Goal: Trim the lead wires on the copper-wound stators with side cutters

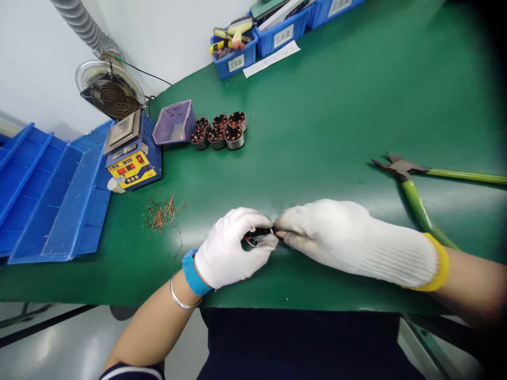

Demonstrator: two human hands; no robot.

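My left hand (237, 245), in a white glove, curls its thumb and fingers around a motor stator (250, 240). Only a bit of the stator's dark ring and copper winding shows inside the grip. My right hand (317, 227), gloved in white knit with a yellow cuff, meets it from the right with thumb and fingers pinched at the stator's edge. What lies in that pinch is mostly hidden. Several similar stators (216, 138) with copper coils stand grouped farther back. Loose copper wire clippings (160, 215) lie left of my left hand.
Diagonal cutters (404, 169) with green handles lie spread at the right. A purple bin (174, 124), a blue-and-yellow solder pot (134, 158) and a round fan (113, 95) stand at the left, near blue trays (75, 200). Blue tool boxes (237, 60) line the back of the green table (336, 126).
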